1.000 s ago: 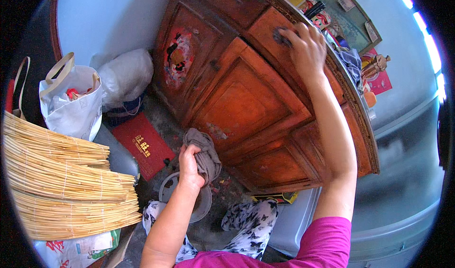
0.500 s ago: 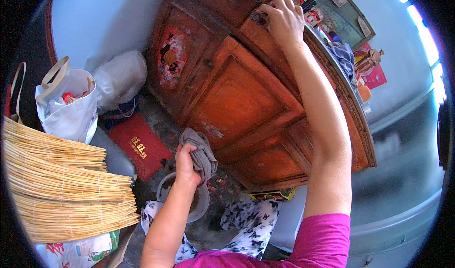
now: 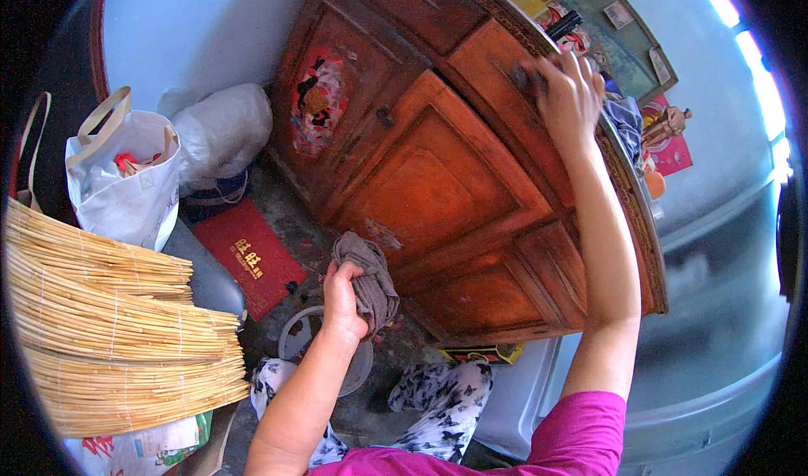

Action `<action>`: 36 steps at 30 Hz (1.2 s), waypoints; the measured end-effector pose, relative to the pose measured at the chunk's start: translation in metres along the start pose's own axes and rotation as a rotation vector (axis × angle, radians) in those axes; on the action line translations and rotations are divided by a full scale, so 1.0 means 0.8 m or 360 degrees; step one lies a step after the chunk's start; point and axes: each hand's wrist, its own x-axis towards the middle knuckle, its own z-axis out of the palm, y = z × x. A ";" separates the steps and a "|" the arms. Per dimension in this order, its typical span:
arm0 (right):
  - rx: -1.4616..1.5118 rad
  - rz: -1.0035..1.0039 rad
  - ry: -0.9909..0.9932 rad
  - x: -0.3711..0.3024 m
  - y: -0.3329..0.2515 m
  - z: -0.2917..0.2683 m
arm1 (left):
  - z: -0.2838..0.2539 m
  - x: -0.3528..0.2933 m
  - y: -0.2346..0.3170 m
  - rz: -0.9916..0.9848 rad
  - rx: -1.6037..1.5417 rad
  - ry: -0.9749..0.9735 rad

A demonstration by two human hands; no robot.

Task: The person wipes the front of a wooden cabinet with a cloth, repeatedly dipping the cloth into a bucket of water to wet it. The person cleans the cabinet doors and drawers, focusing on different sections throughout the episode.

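Note:
My left hand (image 3: 343, 301) is closed around a bunched grey cloth (image 3: 374, 281), above a pale plastic basin (image 3: 360, 366) on the floor. Higher up, my right hand (image 3: 571, 97) is at the upper drawer front of a reddish-brown wooden cabinet (image 3: 429, 194), its fingers bent and blurred. A small dark thing (image 3: 526, 79) shows by those fingertips; whether it is a pad in them or a drawer knob is unclear. The cabinet door has a dark round knob (image 3: 385, 116), and its neighbouring door carries a torn, colourful sticker (image 3: 320, 99).
On the cabinet top stand assorted items and a framed picture (image 3: 627, 26). At left are a white tote bag (image 3: 126, 186), a stuffed plastic bag (image 3: 223, 135), a red flat box (image 3: 250, 257) and bundled straw-coloured sticks (image 3: 126, 333). A yellow-black box (image 3: 484, 355) lies under the cabinet.
My right hand has moved right and down along the drawer front. My left hand, still with the cloth, has shifted slightly right. The view has shifted a little.

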 end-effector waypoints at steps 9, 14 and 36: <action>-0.0326 -0.0181 0.0082 0.096 -0.057 0.058 | 0.005 -0.009 0.014 -0.0046 0.0015 0.0089; -0.0325 -0.0483 0.0120 0.079 -0.036 0.050 | 0.014 -0.013 0.013 0.0016 0.0013 0.0094; -0.0376 -0.0230 0.0147 0.079 -0.066 0.075 | 0.014 -0.003 0.011 0.0037 0.0060 0.0113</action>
